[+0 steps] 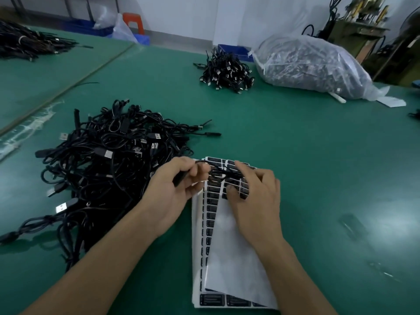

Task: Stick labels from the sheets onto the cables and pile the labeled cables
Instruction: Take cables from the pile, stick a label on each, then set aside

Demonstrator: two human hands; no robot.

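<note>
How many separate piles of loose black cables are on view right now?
3. The big pile lies left of the label sheets; a smaller pile sits far across, beside the plastic bag; a third pile is far left. The right edge may hide more.

Deep green table mat point(295, 144). The near cable heap point(109, 155) is glossy black with silver plugs point(61, 208). White label sheets point(234, 258) carry straight rows of black labels point(211, 215) with tiny white print; the single cable point(204, 162) over them is black. The far cable pile point(227, 69) is black and silver. A cloudy white bag point(313, 64) shows grey inside. Orange stool point(134, 19), blue bins point(86, 27), white wall point(181, 14).
</note>
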